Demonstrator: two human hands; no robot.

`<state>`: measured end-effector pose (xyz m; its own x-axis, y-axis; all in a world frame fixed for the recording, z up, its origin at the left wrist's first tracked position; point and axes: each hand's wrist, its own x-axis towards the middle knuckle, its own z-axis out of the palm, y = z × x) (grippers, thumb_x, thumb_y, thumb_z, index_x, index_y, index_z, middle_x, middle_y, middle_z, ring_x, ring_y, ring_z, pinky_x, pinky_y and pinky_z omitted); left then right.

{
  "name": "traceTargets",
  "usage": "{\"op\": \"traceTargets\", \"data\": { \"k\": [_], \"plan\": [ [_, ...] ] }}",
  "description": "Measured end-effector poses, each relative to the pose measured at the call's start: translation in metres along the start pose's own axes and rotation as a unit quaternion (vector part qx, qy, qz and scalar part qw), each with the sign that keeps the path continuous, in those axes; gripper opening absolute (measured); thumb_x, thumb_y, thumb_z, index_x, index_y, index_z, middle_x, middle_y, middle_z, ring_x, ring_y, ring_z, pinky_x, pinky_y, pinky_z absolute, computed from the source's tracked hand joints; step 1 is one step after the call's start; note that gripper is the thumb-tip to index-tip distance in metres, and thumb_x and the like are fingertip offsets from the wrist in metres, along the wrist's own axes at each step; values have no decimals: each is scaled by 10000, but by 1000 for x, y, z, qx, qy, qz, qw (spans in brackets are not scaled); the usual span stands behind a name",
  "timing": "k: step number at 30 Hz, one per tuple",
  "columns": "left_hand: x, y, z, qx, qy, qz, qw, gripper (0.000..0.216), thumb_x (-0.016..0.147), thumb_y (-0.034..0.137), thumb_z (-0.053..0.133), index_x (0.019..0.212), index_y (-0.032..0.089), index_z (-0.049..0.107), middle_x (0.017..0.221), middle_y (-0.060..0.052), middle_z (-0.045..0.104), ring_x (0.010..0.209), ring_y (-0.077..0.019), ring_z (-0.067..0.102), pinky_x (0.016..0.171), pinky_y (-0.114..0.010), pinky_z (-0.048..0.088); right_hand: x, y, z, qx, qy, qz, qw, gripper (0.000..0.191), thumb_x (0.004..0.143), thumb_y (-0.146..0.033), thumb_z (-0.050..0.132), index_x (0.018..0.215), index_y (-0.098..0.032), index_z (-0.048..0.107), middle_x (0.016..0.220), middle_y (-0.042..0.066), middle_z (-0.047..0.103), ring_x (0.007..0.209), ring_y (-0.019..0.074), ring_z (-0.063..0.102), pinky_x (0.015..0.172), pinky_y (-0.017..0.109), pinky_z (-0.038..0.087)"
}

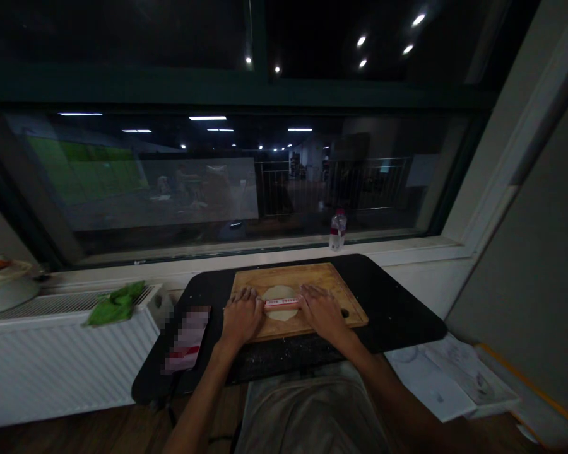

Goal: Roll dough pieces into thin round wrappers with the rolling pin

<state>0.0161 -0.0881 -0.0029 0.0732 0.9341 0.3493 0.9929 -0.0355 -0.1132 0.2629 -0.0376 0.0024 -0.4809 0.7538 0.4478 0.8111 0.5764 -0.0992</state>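
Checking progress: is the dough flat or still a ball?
Flat: the dough spreads as a thin disc on the board, under the rolling pin.

Both hands lie flat on a rolling pin (281, 302), the left hand (240, 317) on its left end and the right hand (322, 312) on its right end, pressing it across a flat round of dough (281, 294). The dough sits on a wooden cutting board (334, 280) on a black table (397, 312). A water bottle (337, 230) stands on the windowsill behind, and a green cloth (116, 303) lies on the white radiator at left.
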Motion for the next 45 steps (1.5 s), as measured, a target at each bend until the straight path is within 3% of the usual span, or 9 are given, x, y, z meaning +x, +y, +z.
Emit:
{"op": "traceTargets", "data": {
  "k": [15,23,30,38,45],
  "plan": [
    [-19,3,12,-54,74,-32,995,514,1122,266,301,1421,124,695,1488,-162,709,1416,-294,638,1209,-474,462,-43,-6,16,-4,85,-22,996,451,1143,-232,401,1511,-169,655,1582,127,632,1495,280,560,1319,518,339],
    [-31,-1,19,-68,100,-27,992,526,1136,313,289,1437,156,691,1448,-146,738,1380,-280,666,1211,-487,479,-57,-7,27,-6,118,-26,993,484,1147,-250,389,1578,-173,595,1594,122,621,1524,290,530,1316,542,351],
    [-8,-3,21,-58,84,-25,995,530,1138,348,299,1470,171,673,1532,-139,682,1500,-305,562,1258,-490,432,-30,-3,17,-10,67,-9,998,512,1161,-309,333,1553,-142,618,1617,151,593,1552,308,487,1325,551,318],
    [31,-9,11,-41,-15,-34,998,516,1141,347,279,1481,214,643,1577,-136,638,1498,-356,526,1197,-563,444,23,5,11,-16,0,37,999,530,1174,-394,303,1504,-193,666,1565,115,651,1568,319,450,1312,553,276],
    [58,-14,1,-26,-38,-43,998,518,1138,375,266,1460,200,631,1435,-198,697,1389,-371,574,1088,-568,496,65,16,21,-18,-38,59,997,531,1172,-388,299,1402,-189,734,1460,129,727,1427,296,599,1293,487,297]
  ]
}}
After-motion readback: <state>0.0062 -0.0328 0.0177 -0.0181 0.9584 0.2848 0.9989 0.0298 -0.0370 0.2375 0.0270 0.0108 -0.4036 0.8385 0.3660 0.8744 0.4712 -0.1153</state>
